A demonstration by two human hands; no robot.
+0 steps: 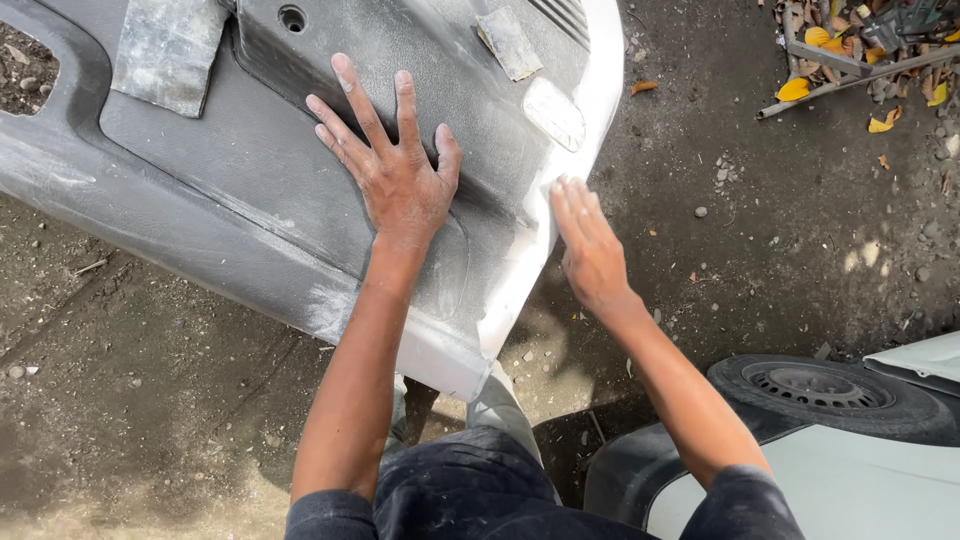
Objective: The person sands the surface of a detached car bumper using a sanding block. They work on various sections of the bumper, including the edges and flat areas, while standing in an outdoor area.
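Observation:
A large grey car body panel [230, 190], dusty and sanded white along its edge, lies across my lap above the dirt ground. My left hand [395, 165] is pressed flat on the panel's middle with fingers spread. My right hand [590, 245] has its fingers together against the panel's whitened right edge [530, 240]; whether something is under the fingers cannot be seen. A folded grey sheet of sandpaper [165, 50] rests on the panel's upper left. A smaller scrap of sandpaper [508, 42] lies near the top right.
Bare dirt ground [150, 400] with pebbles surrounds me. A tyre [830, 390] and a pale car body part [860, 480] sit at the lower right. Yellow leaves and metal scraps [850, 50] lie at the top right.

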